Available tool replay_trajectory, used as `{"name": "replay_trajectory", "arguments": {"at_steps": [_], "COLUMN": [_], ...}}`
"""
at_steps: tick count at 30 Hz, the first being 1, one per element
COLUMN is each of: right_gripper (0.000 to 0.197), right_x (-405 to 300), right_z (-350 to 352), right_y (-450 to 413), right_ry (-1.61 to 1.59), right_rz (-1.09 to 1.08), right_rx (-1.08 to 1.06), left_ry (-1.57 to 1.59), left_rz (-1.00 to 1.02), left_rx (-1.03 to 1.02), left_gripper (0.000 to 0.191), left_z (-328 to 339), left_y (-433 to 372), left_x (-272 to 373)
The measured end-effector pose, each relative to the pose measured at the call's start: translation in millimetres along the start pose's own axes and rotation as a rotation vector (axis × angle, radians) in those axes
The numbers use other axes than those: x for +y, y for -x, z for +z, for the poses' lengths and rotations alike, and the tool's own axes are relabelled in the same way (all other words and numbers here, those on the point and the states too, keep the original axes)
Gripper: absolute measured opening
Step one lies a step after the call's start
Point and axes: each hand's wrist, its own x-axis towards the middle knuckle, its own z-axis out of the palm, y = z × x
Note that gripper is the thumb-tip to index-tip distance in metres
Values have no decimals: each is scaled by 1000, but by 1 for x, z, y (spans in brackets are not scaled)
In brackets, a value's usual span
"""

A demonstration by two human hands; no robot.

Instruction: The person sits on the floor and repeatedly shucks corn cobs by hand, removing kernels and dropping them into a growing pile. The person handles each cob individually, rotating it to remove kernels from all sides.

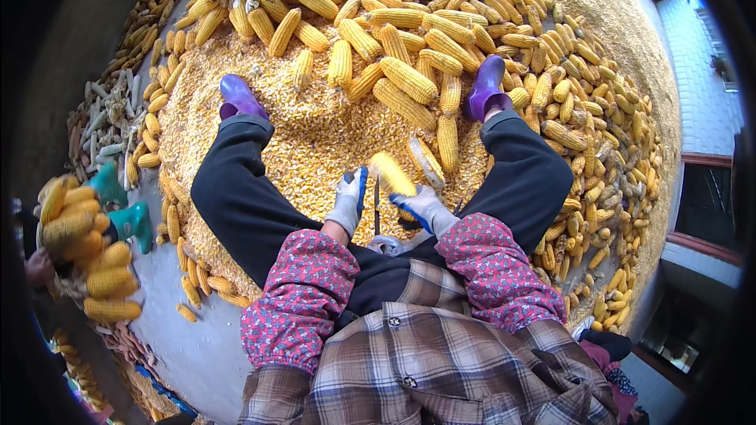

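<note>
My right hand (426,208), in a white glove with blue coating, grips a yellow corn ear (392,173) that is blurred. Beside it on the left, my left hand (348,198) wears a matching glove. Its palm side is turned away, so whether it holds anything is hidden. Between both hands stands a thin dark upright strip (377,208), apparently metal. A corn ear with bare white cob along one side (426,162) lies just beyond my right hand. Loose corn kernels (307,159) spread in a heap under my hands and between my legs.
Whole corn ears (407,79) pile up ahead and to the right. Stripped cobs (106,124) lie at far left. A person's hand (40,267) at the left edge is by a bunch of ears (94,248), near green boots (133,225). My purple boots (489,85) flank the heap.
</note>
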Motion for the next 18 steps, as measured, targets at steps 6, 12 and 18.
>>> {"name": "replay_trajectory", "arguments": {"at_steps": [6,12,18], "right_gripper": [39,36,41], "right_x": [-4,-12,-16], "right_z": [-4,-10,-22], "right_y": [16,34,32], "right_ry": [-552,-693,-942], "right_rz": [254,268,112], "right_rx": [-113,-218,-448], "left_ry": [125,204,185], "left_rz": [-213,-202,21], "left_rx": [-73,-56,42], "left_gripper": [58,61,63], "left_z": [11,8,2], "left_y": [9,12,5], "left_x": [1,-3,3]}}
